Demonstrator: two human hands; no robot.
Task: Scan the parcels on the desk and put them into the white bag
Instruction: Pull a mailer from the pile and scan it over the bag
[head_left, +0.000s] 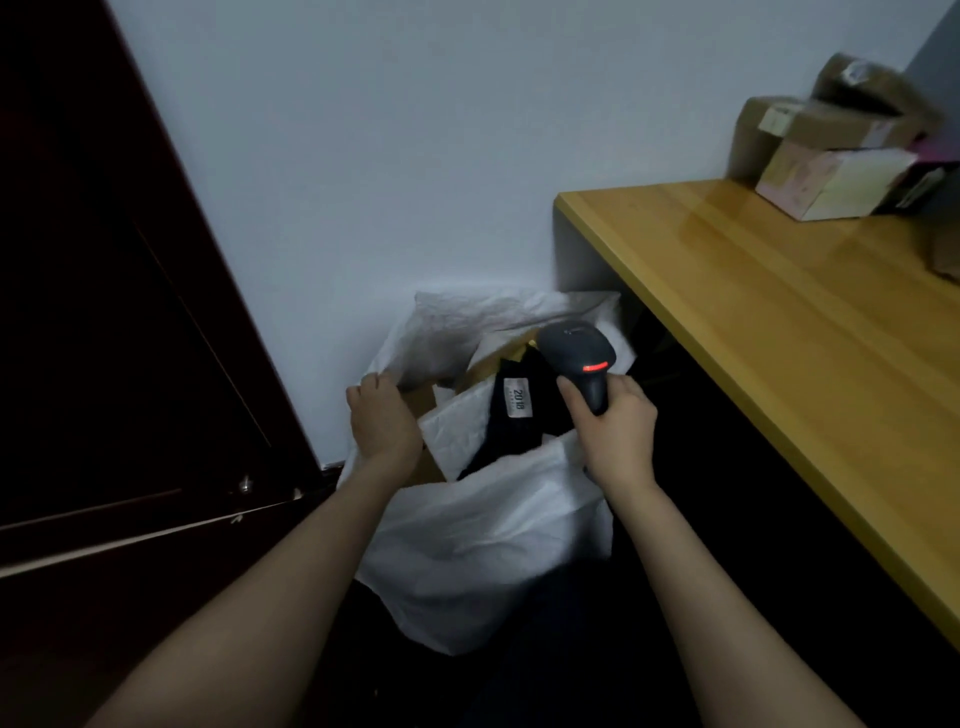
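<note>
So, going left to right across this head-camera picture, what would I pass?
Door → left hand holding the bag by its rim → black parcel → scanner in the right hand → desk → boxes.

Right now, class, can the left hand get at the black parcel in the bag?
Probably yes: the left hand grips the open white bag; the black parcel lies uncovered beside it, near the scanner.

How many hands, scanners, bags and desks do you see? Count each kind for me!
2 hands: left hand, right hand
1 scanner
1 bag
1 desk
Total: 5
</note>
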